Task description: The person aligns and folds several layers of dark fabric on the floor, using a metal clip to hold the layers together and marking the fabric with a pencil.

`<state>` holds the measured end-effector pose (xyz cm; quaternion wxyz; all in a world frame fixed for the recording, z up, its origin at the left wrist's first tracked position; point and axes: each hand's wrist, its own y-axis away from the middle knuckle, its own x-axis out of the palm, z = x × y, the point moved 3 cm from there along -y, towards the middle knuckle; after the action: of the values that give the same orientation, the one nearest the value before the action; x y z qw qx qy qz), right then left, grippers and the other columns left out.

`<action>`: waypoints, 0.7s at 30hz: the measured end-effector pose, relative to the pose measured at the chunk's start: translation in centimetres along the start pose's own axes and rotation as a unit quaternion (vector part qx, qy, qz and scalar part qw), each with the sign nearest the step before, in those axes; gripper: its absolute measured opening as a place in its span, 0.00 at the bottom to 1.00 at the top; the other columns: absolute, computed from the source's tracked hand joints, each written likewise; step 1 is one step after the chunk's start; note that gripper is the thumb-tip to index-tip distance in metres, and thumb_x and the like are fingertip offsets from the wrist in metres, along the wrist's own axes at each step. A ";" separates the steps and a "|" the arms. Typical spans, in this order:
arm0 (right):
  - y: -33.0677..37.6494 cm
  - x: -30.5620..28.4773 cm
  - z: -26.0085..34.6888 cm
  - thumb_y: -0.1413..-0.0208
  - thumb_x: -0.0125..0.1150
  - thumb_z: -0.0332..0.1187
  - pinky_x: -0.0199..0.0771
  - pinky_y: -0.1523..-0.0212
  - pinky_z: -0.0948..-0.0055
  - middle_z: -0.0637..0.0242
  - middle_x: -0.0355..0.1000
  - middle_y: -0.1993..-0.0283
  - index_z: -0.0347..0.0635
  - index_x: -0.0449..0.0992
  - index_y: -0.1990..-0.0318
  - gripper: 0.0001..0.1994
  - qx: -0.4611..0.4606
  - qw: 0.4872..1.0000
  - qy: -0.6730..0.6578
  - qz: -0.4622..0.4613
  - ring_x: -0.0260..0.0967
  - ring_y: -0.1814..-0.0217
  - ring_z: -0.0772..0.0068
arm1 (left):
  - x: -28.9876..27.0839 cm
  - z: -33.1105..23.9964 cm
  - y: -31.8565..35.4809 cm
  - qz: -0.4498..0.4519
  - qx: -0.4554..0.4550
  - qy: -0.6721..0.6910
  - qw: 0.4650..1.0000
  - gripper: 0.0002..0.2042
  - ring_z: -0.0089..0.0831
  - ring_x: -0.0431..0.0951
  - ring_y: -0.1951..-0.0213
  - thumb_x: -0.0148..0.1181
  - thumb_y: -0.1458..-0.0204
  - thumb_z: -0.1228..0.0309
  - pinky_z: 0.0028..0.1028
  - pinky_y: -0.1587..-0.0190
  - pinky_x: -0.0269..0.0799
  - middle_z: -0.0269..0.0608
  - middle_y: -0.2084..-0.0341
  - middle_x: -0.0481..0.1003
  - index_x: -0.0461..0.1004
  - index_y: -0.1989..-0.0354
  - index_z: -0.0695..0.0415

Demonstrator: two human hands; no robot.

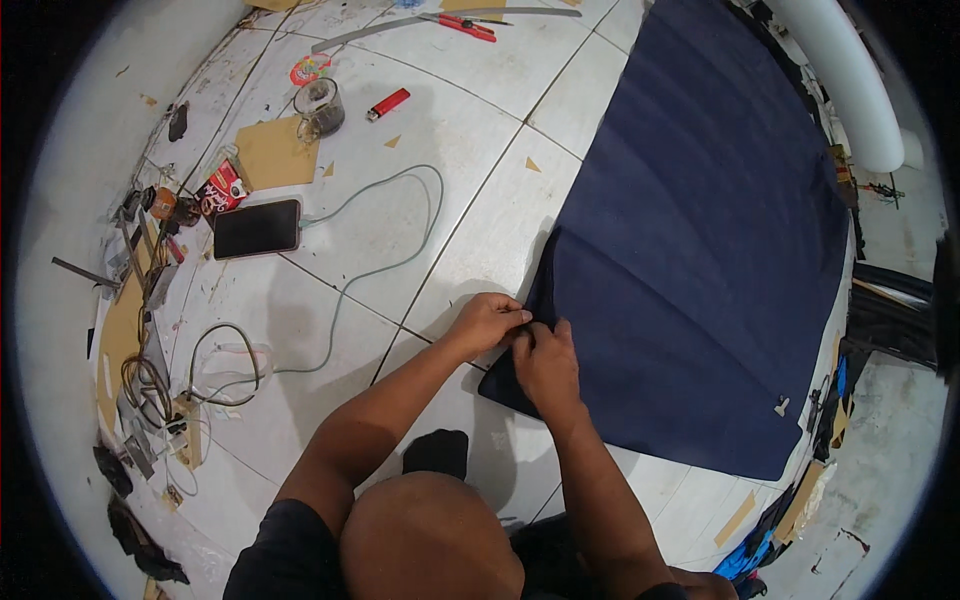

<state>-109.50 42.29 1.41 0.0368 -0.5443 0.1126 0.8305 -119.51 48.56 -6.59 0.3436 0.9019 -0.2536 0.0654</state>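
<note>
A large sheet of dark navy fabric [690, 240] lies spread over the tiled floor, reaching from in front of me to the far right. At its near left edge, my left hand [490, 324] pinches the fabric's border between thumb and fingers. Close beside it, my right hand [548, 362] bends its fingers over the same edge, gripping the cloth. Between the hands the border is lifted and folded over. A small metal clip-like piece [781, 405] rests on the fabric near its right corner.
Left of the fabric lie a phone [257, 229] on a cable, a red packet [222, 188], a glass mug [319, 107] and a red lighter [388, 104]. Red-handled pliers-like tool [466, 27] lies farther off. A power strip [186, 430] with tangled cords sits left; a white roll [840, 80] is at far right.
</note>
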 end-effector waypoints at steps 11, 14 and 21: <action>-0.8 -1.5 -0.7 0.48 0.60 0.32 0.68 0.52 0.57 0.41 0.71 0.67 0.30 0.75 0.75 0.12 0.059 0.994 -0.081 0.032 0.66 0.52 0.45 | 0.2 -0.5 0.4 -0.020 -0.021 0.033 0.999 0.09 0.20 0.71 0.76 0.60 0.47 0.72 0.20 0.77 0.67 0.37 0.75 0.73 0.73 0.63 0.66; -0.5 -1.5 -0.8 0.48 0.60 0.31 0.68 0.55 0.55 0.42 0.70 0.63 0.29 0.74 0.73 0.11 0.067 0.991 -0.092 0.075 0.66 0.55 0.45 | 0.4 -0.5 0.4 -0.025 0.010 -0.028 0.999 0.08 0.18 0.68 0.78 0.59 0.46 0.72 0.19 0.79 0.64 0.35 0.78 0.73 0.74 0.65 0.66; -0.1 -0.7 -1.0 0.43 0.51 0.27 0.69 0.58 0.54 0.47 0.65 0.60 0.34 0.62 0.57 0.09 -0.024 0.997 -0.066 0.027 0.66 0.58 0.43 | 0.4 -0.6 0.5 -0.033 0.034 -0.067 0.997 0.07 0.18 0.68 0.80 0.59 0.47 0.72 0.20 0.79 0.63 0.34 0.79 0.73 0.75 0.66 0.65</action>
<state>-108.33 42.22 1.63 0.0092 -0.4854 0.1046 0.8679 -119.39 48.43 -5.70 0.2971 0.9233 -0.2435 0.0016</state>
